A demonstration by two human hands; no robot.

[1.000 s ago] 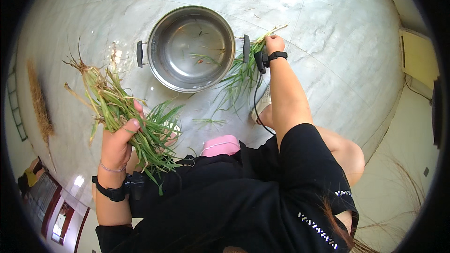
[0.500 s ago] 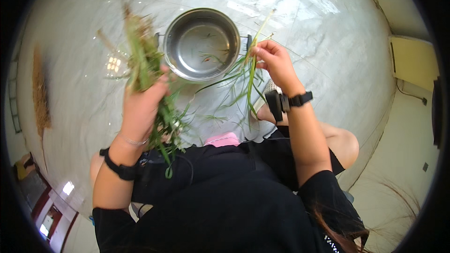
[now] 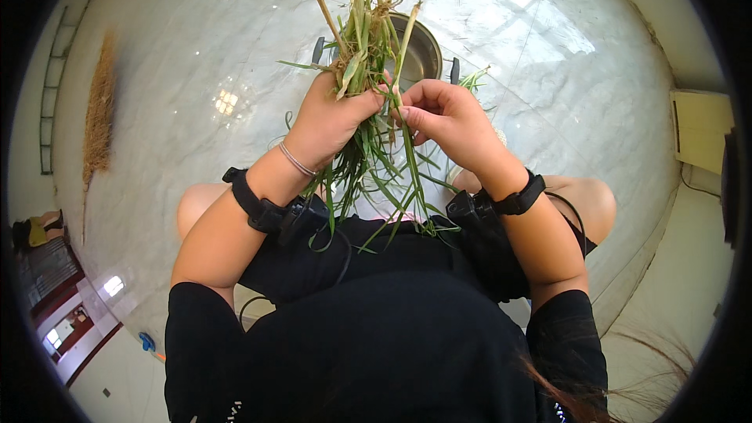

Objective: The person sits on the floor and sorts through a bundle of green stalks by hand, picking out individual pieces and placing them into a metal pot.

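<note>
A thick bunch of grassy green plants (image 3: 364,43) with pale stalks and brown roots is gripped in my left hand (image 3: 330,116). Its roots point away from me, and its leaves hang toward my lap. Beside it my right hand (image 3: 454,121) pinches a single grass stalk (image 3: 405,47) between thumb and fingers, close to the left hand's fingertips. Beyond the hands a steel pot (image 3: 427,51) with two dark handles stands on the floor, largely hidden behind the bunch. Loose green blades (image 3: 474,78) lie by its right handle.
A pale marble-patterned floor (image 3: 211,47) spreads around me. A straw broom (image 3: 100,102) lies at the left. At the right wall there is a yellowish box (image 3: 703,125). My bent knees (image 3: 591,207) are below my forearms, with dark cables near the wrists.
My left hand has swung the bunch rightward, in front of the pot. My right hand has moved slightly inward and nearer me, bringing its stalk against the bunch.
</note>
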